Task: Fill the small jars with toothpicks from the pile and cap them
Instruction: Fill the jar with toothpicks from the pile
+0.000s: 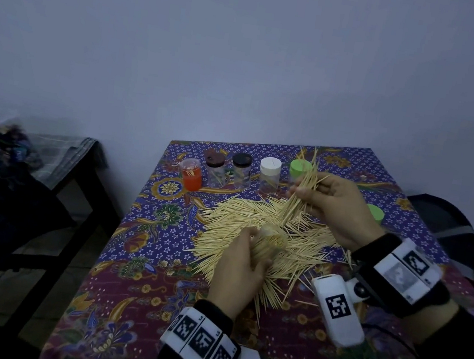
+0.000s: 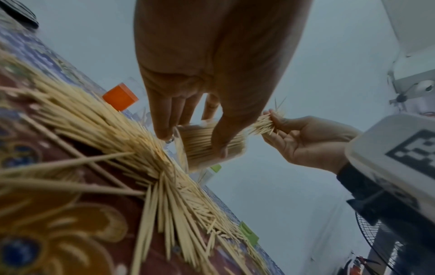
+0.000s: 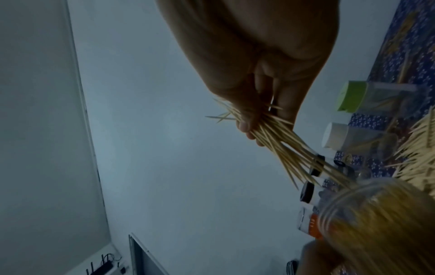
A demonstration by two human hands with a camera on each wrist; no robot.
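The open jar (image 3: 386, 219) is blurred and cut off by the right wrist picture's edge, its base hidden.

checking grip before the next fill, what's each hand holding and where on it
Left hand grips the open jar of toothpicks round its side wall. Right hand pinches a toothpick bundle near its upper ends.

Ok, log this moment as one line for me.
left hand: grips open jar, nearly full | right hand: pinches toothpick bundle above jar | pile: on table | loose green cap: beside right hand
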